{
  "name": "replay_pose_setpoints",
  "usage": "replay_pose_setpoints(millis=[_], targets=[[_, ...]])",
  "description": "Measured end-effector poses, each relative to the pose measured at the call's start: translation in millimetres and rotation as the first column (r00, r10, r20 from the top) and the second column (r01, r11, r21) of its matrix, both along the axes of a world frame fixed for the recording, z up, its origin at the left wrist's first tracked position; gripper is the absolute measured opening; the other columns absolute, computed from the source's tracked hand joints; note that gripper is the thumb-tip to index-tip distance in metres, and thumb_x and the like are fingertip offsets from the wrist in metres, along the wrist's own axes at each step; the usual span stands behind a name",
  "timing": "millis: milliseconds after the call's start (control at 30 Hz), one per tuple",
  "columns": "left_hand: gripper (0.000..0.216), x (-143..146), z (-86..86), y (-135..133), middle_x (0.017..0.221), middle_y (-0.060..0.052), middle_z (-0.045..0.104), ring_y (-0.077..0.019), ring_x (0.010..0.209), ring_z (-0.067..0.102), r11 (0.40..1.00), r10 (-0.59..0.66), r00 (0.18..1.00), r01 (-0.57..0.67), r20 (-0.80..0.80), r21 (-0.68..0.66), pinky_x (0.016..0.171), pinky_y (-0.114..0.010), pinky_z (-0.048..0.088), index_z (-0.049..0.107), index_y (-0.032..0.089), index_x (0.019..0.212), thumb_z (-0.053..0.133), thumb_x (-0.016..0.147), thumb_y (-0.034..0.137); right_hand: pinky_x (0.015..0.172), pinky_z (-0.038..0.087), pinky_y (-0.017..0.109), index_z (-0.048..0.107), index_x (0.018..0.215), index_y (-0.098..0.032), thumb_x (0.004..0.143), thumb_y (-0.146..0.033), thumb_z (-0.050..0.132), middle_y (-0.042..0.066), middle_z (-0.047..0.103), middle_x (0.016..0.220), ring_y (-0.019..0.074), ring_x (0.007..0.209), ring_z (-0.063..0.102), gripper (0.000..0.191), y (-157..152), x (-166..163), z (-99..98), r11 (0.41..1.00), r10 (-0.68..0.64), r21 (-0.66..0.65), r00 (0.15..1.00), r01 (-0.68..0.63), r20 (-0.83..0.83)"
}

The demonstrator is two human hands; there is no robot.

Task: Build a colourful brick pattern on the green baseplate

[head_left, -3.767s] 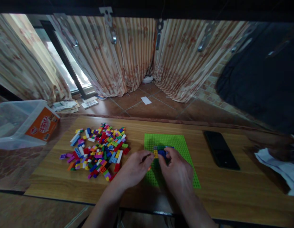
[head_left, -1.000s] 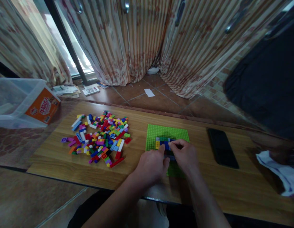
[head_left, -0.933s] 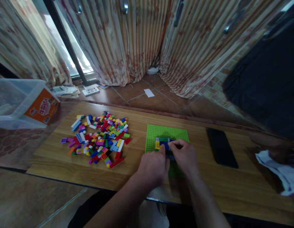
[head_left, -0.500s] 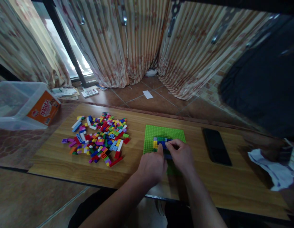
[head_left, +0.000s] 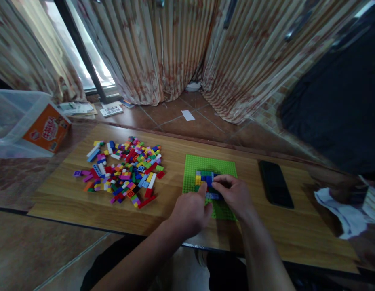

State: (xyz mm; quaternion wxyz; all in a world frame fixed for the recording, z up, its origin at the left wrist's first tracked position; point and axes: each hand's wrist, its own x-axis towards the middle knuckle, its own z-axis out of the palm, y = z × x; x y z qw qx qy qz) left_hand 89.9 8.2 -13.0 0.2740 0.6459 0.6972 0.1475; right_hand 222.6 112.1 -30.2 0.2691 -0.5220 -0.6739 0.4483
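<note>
A green studded baseplate [head_left: 195, 161] lies on the wooden board, carrying a low block of joined toy bricks [head_left: 206, 173] in blue, yellow, green and grey. My left hand [head_left: 189, 212] rests at its near left side, index fingertip on the bricks, thumb apart and the other fingers curled; I see nothing held in it. From the right, my right hand [head_left: 234, 192] pinches a dark blue brick at the block's right end with thumb and index finger. The fingers partly cover that brick. Below the fingertips, a lighter blue brick [head_left: 212, 196] shows at the block's near edge.
A wide pile of loose coloured bricks [head_left: 127, 173] spreads over the left of the wooden board [head_left: 172, 161]. A black phone [head_left: 276, 184] lies to the right, with a crumpled white cloth or paper [head_left: 342, 212] beyond it. A clear plastic bin [head_left: 20, 141] stands far left.
My left hand has drawn slightly back toward me, uncovering more of the near bricks. My right hand stays at the block's right end, and the whole view has shifted a little.
</note>
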Motion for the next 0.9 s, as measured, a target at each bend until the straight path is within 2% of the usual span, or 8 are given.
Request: replay_pose_setpoints(millis=[200,500,600,733,900], targets=[[0.057,4.4,0.5,-0.7,0.087,-0.017,0.073,-0.0318,0.084,0.071,0.999,-0.026,0.997,0.024,-0.068,-0.029,0.073,-0.042,0.054,0.042,0.006,0.141,0.039,0.092,0.034,0.069,0.049,0.036,0.073,0.075,-0.020,0.063,-0.038,0.071,0.005,0.073,0.075,0.0207,0.070,0.064,0.022,0.7,-0.5,2.0,1.000,-0.011,-0.022,1.000,0.011,0.001],[0.059,8.1,4.6,2.9,0.089,-0.019,0.073,-0.0329,0.083,0.071,0.996,-0.077,0.992,0.073,-0.099,-0.045,0.071,-0.043,0.055,0.034,0.001,0.144,0.035,0.092,0.029,0.074,0.050,0.038,0.075,0.078,-0.021,0.065,-0.037,0.070,0.006,0.075,0.081,0.0224,0.076,0.066,0.022,-0.7,-1.0,0.7,1.000,0.001,-0.007,1.000,-0.001,0.008],[0.057,7.5,3.7,3.1,0.090,-0.019,0.073,-0.0328,0.083,0.071,0.997,-0.063,0.993,0.057,-0.099,-0.058,0.071,-0.043,0.055,0.039,0.003,0.141,0.037,0.091,0.030,0.074,0.050,0.038,0.075,0.079,-0.021,0.066,-0.036,0.069,0.005,0.075,0.082,0.0226,0.076,0.066,0.021,-0.8,-1.4,0.0,1.000,0.011,0.015,1.000,-0.011,0.016],[0.055,4.7,-1.7,1.3,0.091,-0.018,0.073,-0.0320,0.084,0.071,0.999,-0.033,0.995,0.034,-0.094,0.003,0.074,-0.042,0.055,0.043,0.006,0.139,0.039,0.091,0.034,0.075,0.050,0.038,0.075,0.079,-0.022,0.068,-0.036,0.068,0.004,0.075,0.080,0.0226,0.077,0.066,0.019,-0.5,-1.6,-1.2,0.999,0.019,0.041,1.000,-0.020,0.007],[0.055,3.2,-4.0,1.6,0.091,-0.016,0.074,-0.0322,0.084,0.071,1.000,0.004,0.998,-0.002,-0.068,0.020,0.073,-0.043,0.055,0.043,0.009,0.140,0.041,0.090,0.033,0.083,0.050,0.040,0.077,0.086,-0.024,0.071,-0.037,0.069,0.004,0.076,0.093,0.0235,0.087,0.068,0.022,-2.5,-0.8,-5.1,1.000,0.003,0.004,0.996,-0.002,-0.088]])
